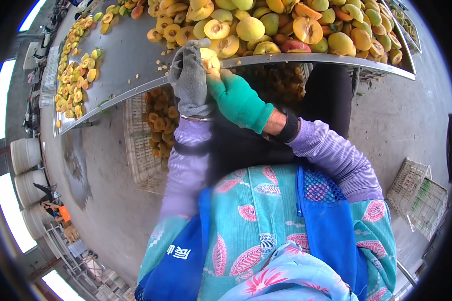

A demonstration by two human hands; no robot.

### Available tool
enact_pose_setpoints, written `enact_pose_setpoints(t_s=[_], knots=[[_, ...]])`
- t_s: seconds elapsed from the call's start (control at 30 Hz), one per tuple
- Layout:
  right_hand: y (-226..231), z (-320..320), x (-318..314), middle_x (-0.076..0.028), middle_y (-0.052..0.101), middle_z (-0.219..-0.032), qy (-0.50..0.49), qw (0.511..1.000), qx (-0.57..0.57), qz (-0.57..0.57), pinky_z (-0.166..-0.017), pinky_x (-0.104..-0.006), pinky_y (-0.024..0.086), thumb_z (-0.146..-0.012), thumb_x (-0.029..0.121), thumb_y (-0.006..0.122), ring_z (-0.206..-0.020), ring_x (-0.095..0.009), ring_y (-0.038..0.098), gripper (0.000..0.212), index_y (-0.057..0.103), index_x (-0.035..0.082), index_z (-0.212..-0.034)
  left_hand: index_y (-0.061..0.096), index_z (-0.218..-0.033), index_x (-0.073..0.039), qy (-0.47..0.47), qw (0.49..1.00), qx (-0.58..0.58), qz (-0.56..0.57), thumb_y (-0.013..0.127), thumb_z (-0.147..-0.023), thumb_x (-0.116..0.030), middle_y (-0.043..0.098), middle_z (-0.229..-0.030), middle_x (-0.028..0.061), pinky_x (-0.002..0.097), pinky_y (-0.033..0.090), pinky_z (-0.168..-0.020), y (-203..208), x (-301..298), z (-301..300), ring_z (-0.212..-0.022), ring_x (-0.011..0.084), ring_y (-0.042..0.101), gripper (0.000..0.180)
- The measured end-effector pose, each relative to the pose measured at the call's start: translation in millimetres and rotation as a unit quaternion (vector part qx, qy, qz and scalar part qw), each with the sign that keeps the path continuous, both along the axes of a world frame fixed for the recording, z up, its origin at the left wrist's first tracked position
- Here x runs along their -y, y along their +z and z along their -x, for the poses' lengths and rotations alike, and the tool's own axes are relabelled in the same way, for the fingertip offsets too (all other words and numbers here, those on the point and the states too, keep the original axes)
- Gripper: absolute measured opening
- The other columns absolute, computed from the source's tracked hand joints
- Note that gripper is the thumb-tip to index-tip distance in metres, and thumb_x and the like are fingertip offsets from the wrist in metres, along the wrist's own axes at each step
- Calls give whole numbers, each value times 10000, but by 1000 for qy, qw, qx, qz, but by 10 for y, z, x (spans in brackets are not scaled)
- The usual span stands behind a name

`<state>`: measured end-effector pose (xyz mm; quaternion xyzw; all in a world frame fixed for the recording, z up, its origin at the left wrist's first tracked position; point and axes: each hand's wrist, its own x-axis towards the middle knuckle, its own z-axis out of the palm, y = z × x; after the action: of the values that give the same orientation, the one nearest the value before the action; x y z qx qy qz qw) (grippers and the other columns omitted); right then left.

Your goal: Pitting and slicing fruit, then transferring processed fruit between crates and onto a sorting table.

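Observation:
At the table's near edge, both my gloved hands meet around a cut yellow peach (pixel 209 59) with orange flesh. My left hand (pixel 188 78), in a grey glove, is closed around its left side. My right hand (pixel 241 103), in a green glove with bare fingertips, pinches its lower side. Whether a small tool is in the right hand cannot be seen. Just beyond the hands lies a heap of peaches (pixel 251 29), some whole and some halved, yellow with green and red patches.
The metal table (pixel 135 52) has a raised rim. Peach halves (pixel 78 95) are spread along its left side, with small bits near my left hand. Beneath it stands a crate (pixel 138 135) of halves. White tubs (pixel 27 155) line the left; crates (pixel 417 195) sit on the right floor.

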<state>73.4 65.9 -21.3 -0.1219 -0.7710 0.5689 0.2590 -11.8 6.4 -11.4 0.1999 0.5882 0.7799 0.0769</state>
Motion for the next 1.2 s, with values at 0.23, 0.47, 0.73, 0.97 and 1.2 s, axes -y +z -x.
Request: enact_pose_setpoints(t_s=[0.23, 0.47, 0.73, 0.97, 1.2], knots=[[259, -93, -115, 59, 404, -544, 392, 544, 73, 738, -400, -231, 297, -950, 414, 368, -397, -80, 362, 344, 524, 115, -886, 581, -998, -2, -168, 976, 139, 29, 494, -912, -296, 617, -791, 104, 290, 515, -577, 320, 111, 5, -668, 186, 600, 319], [-291, -444, -379, 54, 434, -597, 186, 516, 121, 827, -395, -250, 339, -951, 399, 371, -439, -76, 417, 272, 454, 147, -893, 669, -831, -87, 190, 740, -270, 586, 596, -808, -317, 645, -840, 136, 354, 484, -596, -63, 1129, 620, -779, 262, 601, 242], [123, -301, -254, 23, 451, -638, 121, 823, 160, 531, -424, -264, 340, -921, 401, 451, -503, -120, 428, 275, 458, 147, -817, 631, -933, 7, -71, 665, -238, 704, 690, -648, -316, 622, -859, 197, 369, 469, -734, -187, -135, 981, -811, 319, 599, 435], [-23, 21, -331, -199, 539, -561, -34, 996, -29, -78, -441, -438, 404, -905, 327, 508, -519, -347, 560, 313, 467, 31, -812, 550, -1096, 22, -46, 956, -48, 287, 631, -792, -200, 625, -933, 115, 301, 512, -594, 182, 154, 547, -679, 194, 620, 385], [-14, 66, -21, -182, 524, -515, -13, 993, 25, -118, -428, -445, 423, -909, 332, 484, -477, -362, 547, 347, 438, -3, -827, 532, -1111, -6, -112, 975, 190, -29, 406, -920, -453, 590, -974, 110, 353, 494, -812, 14, 147, 187, -892, 227, 585, 502]])
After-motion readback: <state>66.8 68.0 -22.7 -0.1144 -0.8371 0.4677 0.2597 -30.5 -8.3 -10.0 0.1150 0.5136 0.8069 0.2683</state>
